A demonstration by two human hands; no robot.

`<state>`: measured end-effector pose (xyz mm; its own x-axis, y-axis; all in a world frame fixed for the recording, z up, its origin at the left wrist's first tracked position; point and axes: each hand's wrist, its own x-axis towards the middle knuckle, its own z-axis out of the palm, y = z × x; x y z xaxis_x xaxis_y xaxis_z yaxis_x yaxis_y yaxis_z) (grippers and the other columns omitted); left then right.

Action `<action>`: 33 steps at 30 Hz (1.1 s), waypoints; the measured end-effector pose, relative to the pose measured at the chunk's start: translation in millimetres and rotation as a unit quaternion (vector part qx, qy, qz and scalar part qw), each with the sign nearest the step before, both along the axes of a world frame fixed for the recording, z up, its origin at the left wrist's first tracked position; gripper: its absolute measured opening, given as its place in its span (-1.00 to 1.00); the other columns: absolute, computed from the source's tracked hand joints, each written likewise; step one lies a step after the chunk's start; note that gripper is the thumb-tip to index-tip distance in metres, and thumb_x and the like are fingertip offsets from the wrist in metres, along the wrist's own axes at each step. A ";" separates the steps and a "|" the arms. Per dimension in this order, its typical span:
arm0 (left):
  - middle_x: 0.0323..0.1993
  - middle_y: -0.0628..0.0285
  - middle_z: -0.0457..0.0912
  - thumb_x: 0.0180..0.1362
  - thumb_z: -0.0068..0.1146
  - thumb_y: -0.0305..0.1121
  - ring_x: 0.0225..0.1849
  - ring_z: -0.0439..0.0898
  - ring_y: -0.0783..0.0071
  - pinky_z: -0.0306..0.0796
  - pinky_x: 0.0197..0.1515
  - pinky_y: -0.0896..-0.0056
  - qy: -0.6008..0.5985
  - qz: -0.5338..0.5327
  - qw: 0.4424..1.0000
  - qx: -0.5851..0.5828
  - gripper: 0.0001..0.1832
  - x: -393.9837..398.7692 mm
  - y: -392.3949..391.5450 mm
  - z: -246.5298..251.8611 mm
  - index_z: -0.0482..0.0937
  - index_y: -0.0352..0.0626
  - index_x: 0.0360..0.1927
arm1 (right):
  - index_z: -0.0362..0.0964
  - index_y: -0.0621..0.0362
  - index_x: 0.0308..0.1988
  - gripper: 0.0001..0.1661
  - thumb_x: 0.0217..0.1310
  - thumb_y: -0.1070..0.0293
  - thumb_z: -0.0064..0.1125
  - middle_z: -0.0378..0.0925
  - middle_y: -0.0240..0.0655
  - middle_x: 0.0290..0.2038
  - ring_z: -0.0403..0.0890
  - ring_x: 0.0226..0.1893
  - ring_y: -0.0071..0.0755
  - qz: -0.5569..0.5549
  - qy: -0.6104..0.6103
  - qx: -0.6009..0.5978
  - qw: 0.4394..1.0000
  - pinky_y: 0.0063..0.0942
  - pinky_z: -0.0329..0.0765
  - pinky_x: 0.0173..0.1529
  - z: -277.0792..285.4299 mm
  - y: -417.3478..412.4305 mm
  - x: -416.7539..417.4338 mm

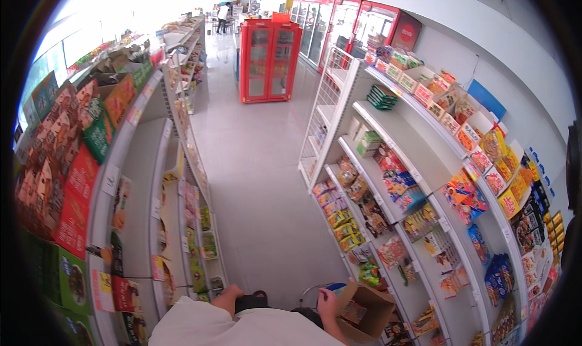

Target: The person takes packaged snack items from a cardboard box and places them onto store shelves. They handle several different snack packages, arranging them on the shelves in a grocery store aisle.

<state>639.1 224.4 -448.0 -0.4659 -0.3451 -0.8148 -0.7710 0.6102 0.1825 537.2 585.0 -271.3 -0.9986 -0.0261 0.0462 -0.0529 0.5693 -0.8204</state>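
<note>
My left hand [233,292] rests low near my knee, close to the bottom shelves on the left; its fingers are too small and blurred to read. My right hand [327,301] is at the left side of an open cardboard box [384,309], and whether it grips anything cannot be told. A few packaged items [354,311] lie inside the box. Behind my right hand a blue object [335,286] shows in part, beside a thin curved metal rod. White cloth of my shirt fills the bottom middle.
Shelves of packaged snacks [345,230] line the right side, and another shelving unit [129,209] stands at the left. A red double-door display cabinet [268,64] stands in the aisle ahead. Far beyond it, a person [222,18] stands near chairs.
</note>
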 end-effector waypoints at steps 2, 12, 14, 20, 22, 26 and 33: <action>-0.05 0.14 0.64 0.04 0.09 0.08 -0.01 0.61 0.23 0.44 0.05 0.24 -0.020 0.027 0.999 0.037 -0.50 25.5 -28.7 -1.9 0.64 0.00 -0.05 | 0.57 0.15 -0.16 -0.70 0.18 0.22 0.12 0.57 -0.17 -0.35 0.58 -0.30 -0.22 0.138 -0.114 0.000 0.984 -0.37 0.50 -0.17 -37.2 -41.7 -5.0; -0.05 0.08 0.63 0.21 -0.03 0.12 0.01 0.55 0.20 0.36 0.11 0.20 0.147 -0.228 0.932 0.239 -0.48 -25.8 31.3 2.5 0.62 -0.08 -0.03 | 0.61 0.19 -0.25 -0.72 0.21 0.24 0.09 0.65 -0.26 -0.30 0.61 -0.31 -0.36 0.074 -0.212 0.046 0.973 -0.37 0.54 -0.12 -153.8 13.1 -57.9; -0.17 0.14 0.67 0.18 0.07 0.05 -0.13 0.59 0.34 0.43 -0.01 0.26 0.160 -0.109 0.945 0.264 -0.51 -28.9 20.0 20.3 0.61 -0.12 -0.03 | 0.61 0.16 -0.25 -0.77 0.20 0.35 0.04 0.65 -0.24 -0.34 0.63 -0.31 -0.35 0.014 -0.297 -0.025 0.955 -0.37 0.55 -0.15 -174.8 38.1 -65.5; -0.13 0.17 0.66 0.15 0.12 -0.10 -0.14 0.59 0.36 0.44 -0.01 0.28 0.080 -0.057 0.960 0.261 -0.55 -57.0 -18.9 27.8 0.59 -0.17 0.02 | 0.64 0.08 -0.24 -0.73 0.05 0.33 0.09 0.64 -0.13 -0.22 0.64 -0.16 -0.11 -0.070 -0.353 0.136 0.923 -0.25 0.53 -0.04 -185.5 50.6 -71.0; -0.12 0.17 0.65 0.15 0.12 -0.11 -0.13 0.59 0.35 0.44 -0.01 0.28 0.064 -0.082 0.962 0.251 -0.56 -91.2 -31.9 42.6 0.58 -0.17 0.02 | 0.63 0.09 -0.23 -0.70 0.05 0.26 0.08 0.62 -0.09 -0.21 0.63 -0.14 -0.04 -0.090 -0.342 0.105 0.929 -0.23 0.53 -0.06 -232.3 50.5 -86.9; -0.11 0.17 0.65 0.15 0.12 -0.14 -0.13 0.59 0.35 0.44 0.00 0.28 0.022 -0.162 0.960 0.227 -0.56 -153.8 -64.8 68.8 0.57 -0.17 0.03 | 0.64 0.05 -0.27 -0.64 0.02 0.08 0.10 0.62 -0.08 -0.24 0.61 -0.15 0.05 -0.039 -0.289 0.123 0.948 -0.22 0.53 -0.09 -313.2 52.1 -157.1; 0.00 0.18 0.60 0.16 0.05 -0.24 -0.14 0.59 0.32 0.46 0.00 0.23 0.005 -0.356 0.903 0.239 -0.58 -286.4 -212.6 66.3 0.54 -0.11 0.09 | 0.57 0.08 -0.22 -0.72 0.18 0.19 0.07 0.60 -0.31 -0.44 0.58 -0.54 -0.38 -0.088 -0.423 -0.174 0.885 -0.38 0.52 -0.43 -224.4 8.9 -269.6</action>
